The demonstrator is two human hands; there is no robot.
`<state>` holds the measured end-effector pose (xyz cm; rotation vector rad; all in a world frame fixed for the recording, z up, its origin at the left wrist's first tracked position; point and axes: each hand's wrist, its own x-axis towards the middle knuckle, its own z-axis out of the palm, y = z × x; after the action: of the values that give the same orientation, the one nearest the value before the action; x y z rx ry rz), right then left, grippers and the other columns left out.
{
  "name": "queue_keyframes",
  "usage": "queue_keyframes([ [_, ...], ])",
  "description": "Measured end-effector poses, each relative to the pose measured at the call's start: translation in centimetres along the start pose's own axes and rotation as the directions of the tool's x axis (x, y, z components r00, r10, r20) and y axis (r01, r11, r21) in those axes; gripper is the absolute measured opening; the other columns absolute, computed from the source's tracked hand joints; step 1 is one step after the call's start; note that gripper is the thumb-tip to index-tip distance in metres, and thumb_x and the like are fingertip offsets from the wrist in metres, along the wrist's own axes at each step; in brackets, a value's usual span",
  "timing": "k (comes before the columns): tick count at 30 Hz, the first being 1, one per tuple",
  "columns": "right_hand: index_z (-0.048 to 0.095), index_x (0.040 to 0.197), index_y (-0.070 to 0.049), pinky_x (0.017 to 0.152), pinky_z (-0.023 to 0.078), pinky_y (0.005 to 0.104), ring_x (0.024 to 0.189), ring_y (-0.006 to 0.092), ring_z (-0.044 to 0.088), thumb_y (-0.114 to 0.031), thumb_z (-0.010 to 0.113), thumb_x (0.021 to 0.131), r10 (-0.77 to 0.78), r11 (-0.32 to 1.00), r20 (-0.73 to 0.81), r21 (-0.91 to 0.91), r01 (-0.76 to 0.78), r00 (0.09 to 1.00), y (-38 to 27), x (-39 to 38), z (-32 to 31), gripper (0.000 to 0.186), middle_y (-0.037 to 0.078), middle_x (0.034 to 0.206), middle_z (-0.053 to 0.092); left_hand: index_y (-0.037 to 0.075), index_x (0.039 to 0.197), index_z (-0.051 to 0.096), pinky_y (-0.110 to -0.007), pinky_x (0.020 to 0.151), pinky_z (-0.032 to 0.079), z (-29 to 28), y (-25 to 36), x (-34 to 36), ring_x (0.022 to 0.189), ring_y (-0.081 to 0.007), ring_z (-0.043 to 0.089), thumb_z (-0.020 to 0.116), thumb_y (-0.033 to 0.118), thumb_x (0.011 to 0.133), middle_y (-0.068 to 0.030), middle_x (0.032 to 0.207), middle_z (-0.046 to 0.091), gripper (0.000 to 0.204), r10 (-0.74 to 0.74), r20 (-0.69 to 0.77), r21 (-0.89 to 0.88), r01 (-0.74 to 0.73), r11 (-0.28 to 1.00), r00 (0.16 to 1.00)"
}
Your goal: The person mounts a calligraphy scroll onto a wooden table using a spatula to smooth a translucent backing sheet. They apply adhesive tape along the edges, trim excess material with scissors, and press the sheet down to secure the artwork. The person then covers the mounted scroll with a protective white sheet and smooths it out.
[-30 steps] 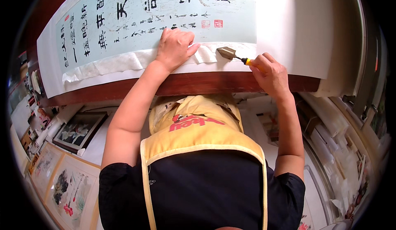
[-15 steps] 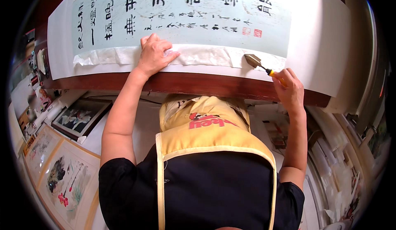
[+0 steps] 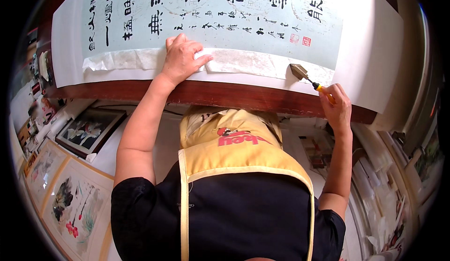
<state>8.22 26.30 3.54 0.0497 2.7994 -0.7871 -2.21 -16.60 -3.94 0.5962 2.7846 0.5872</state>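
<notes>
Apparently, the work is somewhere in its middle, although I cannot judge this exactly. The pale blue paper sheet with black brush characters (image 3: 225, 40) lies flat on a larger white paper sheet (image 3: 370, 50), upon the dark red wooden table (image 3: 262, 99). Along its near edge, a thin white paper strip (image 3: 248, 63) covers nearly the whole length, so the laying looks done. The right hand (image 3: 338, 108) has its fingers closed around the handle of a small yellow-and-black tool with a pointed metal head (image 3: 298, 70), which appears to touch the strip near its right end. The left hand (image 3: 182, 59) rests on the near edge with bent fingers; whether they pinch something, I cannot tell. Left of it, the strip is wavy, so flattening there seems left.
</notes>
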Motion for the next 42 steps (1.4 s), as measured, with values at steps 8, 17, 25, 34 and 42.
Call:
queue_keyframes([
  [8,0.064,0.087,-0.011,0.056,0.051,0.0381,0.066,0.0275,0.064,-0.012,0.070,0.087,-0.201,0.979,0.028,-0.024,0.202,0.979,-6.0,2.3,3.6,0.007,0.004,0.082,0.061,0.010,0.082,0.075,-0.039,0.091,0.030,-0.2,-0.1,-0.1,0.092,-0.0198,0.051,0.078,0.045,0.079,0.0008,0.083,0.071,0.035,-0.001,0.008,-0.009,0.001,1.000,1.000],
  [17,0.060,0.087,-0.011,0.055,0.050,0.0393,0.065,0.0276,0.063,-0.014,0.070,0.088,-0.172,0.981,0.023,-0.084,0.174,0.985,-11.0,2.9,6.2,0.011,0.004,0.082,0.058,0.011,0.075,0.067,-0.038,0.091,0.033,-2.2,-5.3,-1.5,0.088,-0.0206,0.053,0.079,0.038,0.079,0.0008,0.078,0.065,0.030,0.150,-0.091,0.010,-0.150,0.989,0.984],
  [25,0.060,0.088,-0.009,0.059,0.050,0.0404,0.068,0.0306,0.062,-0.013,0.070,0.088,-0.098,0.991,0.027,-0.087,0.100,0.995,-11.6,2.5,6.5,0.011,0.006,0.083,0.058,0.013,0.072,0.067,-0.036,0.093,0.030,-5.3,-11.7,-3.6,0.088,-0.0188,0.050,0.079,0.040,0.079,0.0029,0.073,0.065,0.031,0.051,0.010,0.010,-0.051,0.999,0.999],
  [34,0.060,0.088,-0.009,0.059,0.049,0.0394,0.067,0.0305,0.062,-0.014,0.070,0.089,-0.110,0.989,0.043,-0.095,0.114,0.993,-11.2,2.6,6.6,0.011,0.007,0.083,0.058,0.011,0.072,0.065,-0.036,0.093,0.030,-5.2,-11.6,-3.7,0.087,-0.0185,0.049,0.080,0.039,0.080,0.0026,0.072,0.063,0.032,0.038,-0.020,-0.030,-0.039,0.999,0.999],
  [42,0.060,0.088,-0.011,0.056,0.050,0.0390,0.065,0.0293,0.062,-0.014,0.070,0.088,-0.172,0.984,0.035,-0.040,0.173,0.984,-13.2,3.3,7.6,0.010,0.005,0.082,0.057,0.013,0.073,0.069,-0.036,0.095,0.030,-5.5,-11.6,-3.8,0.091,-0.0175,0.050,0.079,0.042,0.079,0.0046,0.074,0.064,0.031,-0.050,0.039,-0.019,0.051,0.999,0.998],
])
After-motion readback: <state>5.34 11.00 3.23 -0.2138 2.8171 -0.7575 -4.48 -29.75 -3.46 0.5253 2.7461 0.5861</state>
